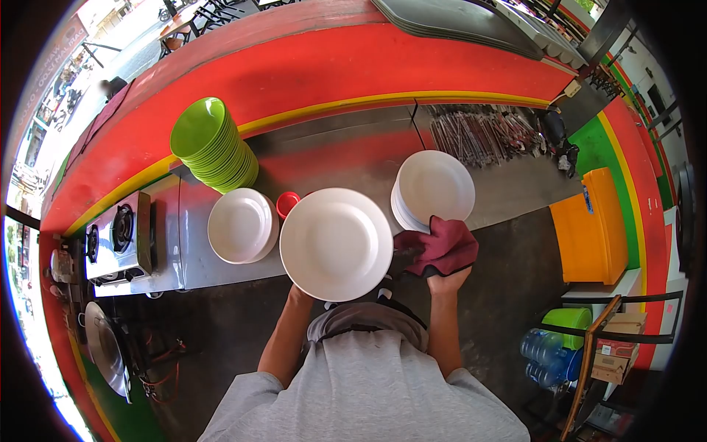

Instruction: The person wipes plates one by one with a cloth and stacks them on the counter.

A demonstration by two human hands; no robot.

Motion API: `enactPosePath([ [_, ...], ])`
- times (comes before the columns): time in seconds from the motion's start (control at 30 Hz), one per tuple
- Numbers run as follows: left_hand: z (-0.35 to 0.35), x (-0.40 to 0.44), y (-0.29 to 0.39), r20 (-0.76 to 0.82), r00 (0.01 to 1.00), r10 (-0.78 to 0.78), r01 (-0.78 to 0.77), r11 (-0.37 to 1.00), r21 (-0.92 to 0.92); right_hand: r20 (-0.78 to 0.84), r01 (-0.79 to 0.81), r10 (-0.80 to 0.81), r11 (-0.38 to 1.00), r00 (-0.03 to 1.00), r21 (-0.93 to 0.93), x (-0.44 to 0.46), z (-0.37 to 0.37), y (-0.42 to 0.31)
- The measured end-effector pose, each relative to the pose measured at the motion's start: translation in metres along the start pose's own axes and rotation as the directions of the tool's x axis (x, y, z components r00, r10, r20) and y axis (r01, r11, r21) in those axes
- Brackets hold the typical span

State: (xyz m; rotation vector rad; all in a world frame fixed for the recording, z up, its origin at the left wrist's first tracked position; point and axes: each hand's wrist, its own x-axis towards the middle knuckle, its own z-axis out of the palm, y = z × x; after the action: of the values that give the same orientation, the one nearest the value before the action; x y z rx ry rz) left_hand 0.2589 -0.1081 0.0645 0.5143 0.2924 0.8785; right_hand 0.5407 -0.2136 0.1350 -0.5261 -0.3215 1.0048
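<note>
A white plate (336, 244) is held up in front of my body by my left hand (300, 295), whose fingers are mostly hidden under its rim. My right hand (448, 280) grips a dark red cloth (444, 247) just right of the plate. Beyond the cloth stands a stack of white plates (436, 187) on the metal counter (331, 158). Another white stack (240, 225) sits to the left of the held plate. Between that stack and the held plate is a small red cup (288, 204). Behind them rises a leaning stack of green bowls (213, 147).
A gas stove (121, 239) stands at the counter's left end. Cutlery (486, 135) lies at the back right. Grey trays (456, 28) rest on the red ledge. To the right are an orange bin (591, 228) and water bottles (545, 357); a large pan (104, 346) is lower left.
</note>
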Motion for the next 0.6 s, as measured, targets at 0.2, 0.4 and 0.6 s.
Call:
enactPosePath([
  [0.2, 0.007, 0.008, -0.007, 0.0, 1.0, -0.016, 0.016, 0.994, 0.104, -0.121, -0.247, 0.246, 0.969, 0.962, 0.005, -0.006, 0.004, 0.014],
  [0.4, 0.017, 0.025, -0.031, -0.003, 1.0, 0.024, -0.021, 0.911, 0.412, -0.192, -0.26, 0.208, 0.917, 0.959, -0.303, -0.007, -0.024, 0.029],
  [0.6, 0.026, 0.046, -0.045, 0.002, 0.997, 0.079, -0.062, 0.763, 0.643, -0.33, -0.173, 0.055, 0.925, 0.943, -0.339, -0.005, -0.054, 0.026],
])
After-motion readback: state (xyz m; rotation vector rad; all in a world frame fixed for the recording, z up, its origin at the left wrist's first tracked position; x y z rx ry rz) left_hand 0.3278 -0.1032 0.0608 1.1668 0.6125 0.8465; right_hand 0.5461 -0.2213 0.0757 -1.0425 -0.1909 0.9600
